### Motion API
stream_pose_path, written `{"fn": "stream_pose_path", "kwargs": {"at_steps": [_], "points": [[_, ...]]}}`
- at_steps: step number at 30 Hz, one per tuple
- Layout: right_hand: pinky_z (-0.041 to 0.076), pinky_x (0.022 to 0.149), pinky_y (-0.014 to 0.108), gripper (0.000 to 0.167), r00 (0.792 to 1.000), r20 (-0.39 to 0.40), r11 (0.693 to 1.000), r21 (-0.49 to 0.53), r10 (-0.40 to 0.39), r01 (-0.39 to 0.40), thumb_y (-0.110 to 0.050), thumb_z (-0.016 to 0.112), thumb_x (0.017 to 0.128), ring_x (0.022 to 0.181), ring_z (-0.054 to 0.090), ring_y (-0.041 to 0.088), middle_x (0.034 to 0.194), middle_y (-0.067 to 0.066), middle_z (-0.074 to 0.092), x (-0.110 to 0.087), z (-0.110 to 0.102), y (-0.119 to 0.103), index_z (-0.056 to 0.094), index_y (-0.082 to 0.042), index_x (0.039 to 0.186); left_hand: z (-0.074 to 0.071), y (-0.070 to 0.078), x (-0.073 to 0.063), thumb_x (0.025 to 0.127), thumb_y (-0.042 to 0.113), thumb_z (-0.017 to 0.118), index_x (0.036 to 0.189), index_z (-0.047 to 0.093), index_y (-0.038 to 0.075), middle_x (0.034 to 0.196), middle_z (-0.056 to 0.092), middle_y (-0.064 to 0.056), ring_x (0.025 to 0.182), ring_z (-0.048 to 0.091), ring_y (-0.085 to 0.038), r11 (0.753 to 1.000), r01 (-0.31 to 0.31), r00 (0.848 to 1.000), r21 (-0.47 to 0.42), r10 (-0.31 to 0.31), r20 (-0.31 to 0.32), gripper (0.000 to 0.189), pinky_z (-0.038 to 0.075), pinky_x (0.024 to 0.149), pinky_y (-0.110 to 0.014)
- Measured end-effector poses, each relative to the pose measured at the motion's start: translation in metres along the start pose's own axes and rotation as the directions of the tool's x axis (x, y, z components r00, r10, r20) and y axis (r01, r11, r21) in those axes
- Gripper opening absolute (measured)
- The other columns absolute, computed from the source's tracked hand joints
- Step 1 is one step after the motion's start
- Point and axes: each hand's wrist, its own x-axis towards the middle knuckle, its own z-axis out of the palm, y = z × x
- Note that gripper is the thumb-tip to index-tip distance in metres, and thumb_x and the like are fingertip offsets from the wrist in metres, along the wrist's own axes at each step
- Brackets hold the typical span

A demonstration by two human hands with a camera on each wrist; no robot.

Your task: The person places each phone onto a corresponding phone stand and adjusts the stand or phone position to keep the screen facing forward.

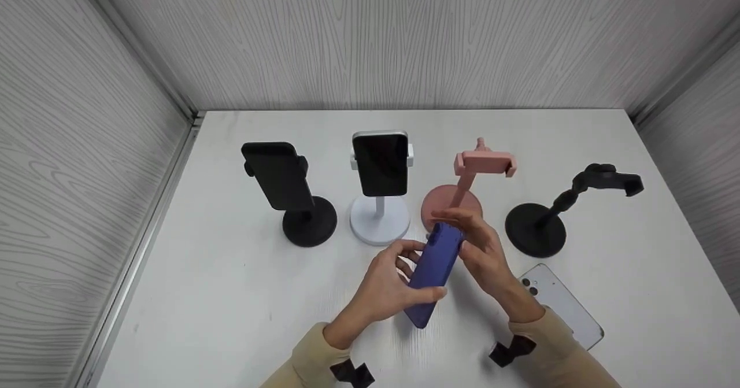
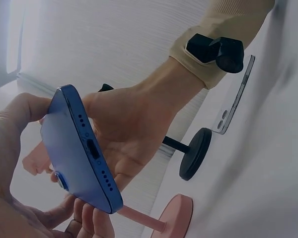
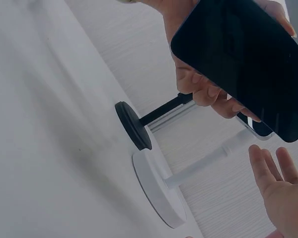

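Note:
My left hand [image 1: 384, 287] grips a blue phone [image 1: 435, 261] by its long edges, thumb on one side and fingers on the other. The phone is tilted above the table, its blue back towards the head view; its dark screen [image 3: 238, 59] faces the right wrist camera. My right hand [image 1: 485, 258] is at the phone's upper end, fingers extended and spread in the right wrist view. Just behind the hands stands a pink phone stand [image 1: 485, 162] with a bare clamp. The right hand partly covers its round base in the head view.
A black stand [image 1: 309, 226] at left and a white stand [image 1: 378, 220] beside it each carry a phone. At right is a black stand [image 1: 536, 230] with a bare clamp. A white phone [image 1: 563, 307] lies near the right forearm. Panel walls surround the table.

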Motion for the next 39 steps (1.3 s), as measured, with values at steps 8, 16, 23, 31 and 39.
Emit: {"fn": "stream_pose_path", "kwargs": {"at_steps": [8, 16, 23, 31, 39], "points": [[0.056, 0.108, 0.032, 0.048, 1.000, 0.010, 1.000, 0.013, -0.020, 0.020, -0.024, 0.066, 0.103, 0.131, 0.066, 0.022, 0.145, 0.007, 0.065, 0.001, 0.004, -0.001, 0.056, -0.002, 0.145, 0.001, -0.003, 0.004, 0.074, 0.039, 0.089, 0.139, 0.060, 0.005, 0.113, 0.067, -0.007, 0.090, 0.062, -0.015, 0.999, -0.019, 1.000, -0.044, 0.019, 0.008, 0.078, 0.055, 0.076, -0.029], [0.061, 0.098, 0.031, 0.041, 0.998, -0.055, 0.999, -0.034, -0.032, 0.030, -0.008, 0.064, 0.101, 0.121, 0.072, 0.023, 0.132, 0.009, 0.073, 0.003, 0.007, -0.005, 0.060, 0.005, 0.140, 0.001, -0.004, 0.005, 0.076, 0.042, 0.089, 0.140, 0.060, 0.005, 0.116, 0.068, -0.008, 0.090, 0.063, -0.013, 0.994, -0.069, 0.997, -0.088, 0.070, 0.012, 0.079, 0.056, 0.077, -0.027], [0.061, 0.096, 0.028, 0.038, 0.989, -0.135, 0.996, -0.080, -0.060, 0.049, -0.002, 0.067, 0.097, 0.116, 0.073, 0.019, 0.133, 0.009, 0.074, 0.003, 0.008, -0.008, 0.067, 0.002, 0.135, 0.003, -0.005, 0.006, 0.079, 0.045, 0.089, 0.140, 0.060, 0.005, 0.122, 0.069, -0.011, 0.094, 0.066, -0.015, 0.990, -0.058, 0.998, -0.127, 0.061, 0.021, 0.078, 0.060, 0.083, -0.034], [0.062, 0.095, 0.029, 0.038, 0.971, -0.222, 0.986, -0.160, -0.090, 0.055, 0.007, 0.068, 0.092, 0.111, 0.076, 0.021, 0.128, 0.010, 0.076, 0.004, 0.005, -0.012, 0.071, 0.002, 0.130, 0.007, -0.006, 0.002, 0.086, 0.036, 0.086, 0.140, 0.060, 0.005, 0.130, 0.067, -0.013, 0.103, 0.070, -0.018, 0.992, -0.090, 0.996, -0.087, 0.091, 0.002, 0.067, 0.061, 0.090, -0.035], [0.061, 0.097, 0.028, 0.039, 0.951, -0.303, 0.971, -0.240, -0.062, -0.014, 0.017, 0.064, 0.090, 0.112, 0.077, 0.018, 0.125, 0.007, 0.077, 0.006, 0.004, -0.017, 0.069, 0.009, 0.128, 0.015, -0.009, 0.000, 0.084, 0.038, 0.089, 0.142, 0.060, 0.013, 0.135, 0.067, -0.006, 0.114, 0.067, -0.017, 0.994, -0.106, 0.994, -0.001, 0.106, 0.005, 0.069, 0.059, 0.094, -0.028]]}}
